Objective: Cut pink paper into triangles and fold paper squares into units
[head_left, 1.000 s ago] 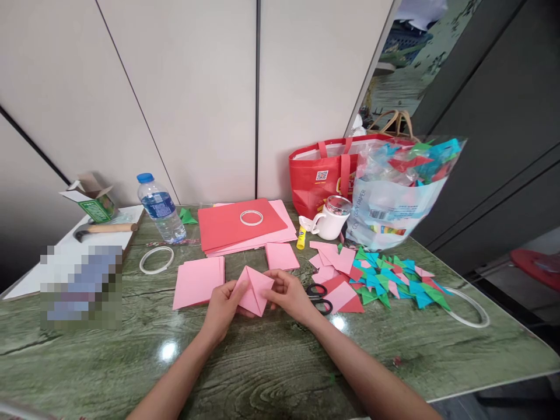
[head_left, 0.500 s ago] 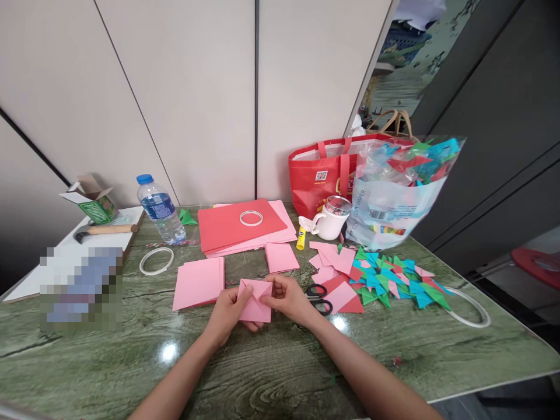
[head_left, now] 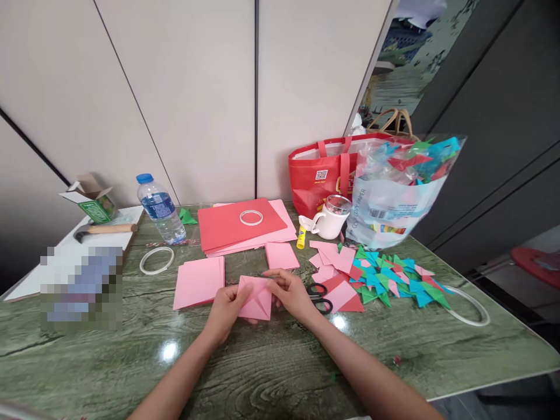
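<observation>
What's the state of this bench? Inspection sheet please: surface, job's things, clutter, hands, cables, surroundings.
Surface: green marble-patterned tabletop, glossy, with light glare spots.
Job's things: pink partly folded paper square held between both hands; stack of pink paper squares to its left; single pink paper square behind it.
Clutter: black-handled scissors, pile of folded coloured paper triangles, white lidded mug, yellow glue stick, clear plastic water bottle, wooden-handled hammer, red tote bag, clear plastic bag of folded pieces.
Hands: left hand grips the paper's left side; right hand pinches its upper right edge.
Cables: nothing seen.
Surroundings: beige wall panels behind; dark cabinet fronts at right.
</observation>
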A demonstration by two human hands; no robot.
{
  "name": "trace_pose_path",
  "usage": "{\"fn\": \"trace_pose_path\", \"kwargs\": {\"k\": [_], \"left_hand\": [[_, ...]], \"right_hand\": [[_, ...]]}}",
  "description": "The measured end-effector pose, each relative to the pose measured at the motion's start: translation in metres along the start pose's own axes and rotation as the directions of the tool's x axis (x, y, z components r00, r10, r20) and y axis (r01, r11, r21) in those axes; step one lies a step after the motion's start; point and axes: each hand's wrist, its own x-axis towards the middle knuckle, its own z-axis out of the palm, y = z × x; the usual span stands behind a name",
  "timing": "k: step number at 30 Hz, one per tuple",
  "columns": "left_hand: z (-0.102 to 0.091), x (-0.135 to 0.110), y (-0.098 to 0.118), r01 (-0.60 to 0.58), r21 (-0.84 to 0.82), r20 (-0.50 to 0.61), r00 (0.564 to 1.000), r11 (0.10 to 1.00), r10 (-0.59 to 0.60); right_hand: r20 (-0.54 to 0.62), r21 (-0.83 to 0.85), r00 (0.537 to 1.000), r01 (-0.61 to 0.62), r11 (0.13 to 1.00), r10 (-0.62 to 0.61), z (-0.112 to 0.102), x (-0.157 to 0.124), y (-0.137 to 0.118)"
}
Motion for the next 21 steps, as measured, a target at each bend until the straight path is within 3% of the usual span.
{"fn": "trace_pose_path", "kwargs": {"k": [5, 13, 17, 21], "left_hand": [[-0.0006, 0.0008, 0.0032, -0.014, -0.005, -0.045, 0.999, 1.000, 0.014], [0.0013, -0.0019, 0.0025, 0.030, 0.011, 0.045, 0.999, 0.999, -0.030], [0.0014, -0.0007, 0.0006, -0.003, -0.017, -0.041, 0.999, 1.000, 0.003], [-0.0005, 0.0014, 0.0016, -0.051, 0.018, -0.051, 0.997, 0.999, 0.052]], "right_hand": [[0.015, 0.090, 0.999, -0.033, 0.995, 0.032, -0.0003, 0.0004, -0.0011], [-0.036, 0.055, 0.999, -0.026, 0.998, 0.028, -0.0027, -0.0010, -0.0041], [0.022, 0.134, 0.998, -0.057, 0.989, 0.054, 0.0005, 0.0003, -0.0003], [-0.008, 0.120, 1.000, 0.020, 0.993, -0.019, 0.0000, 0.0002, -0.0016]]}}
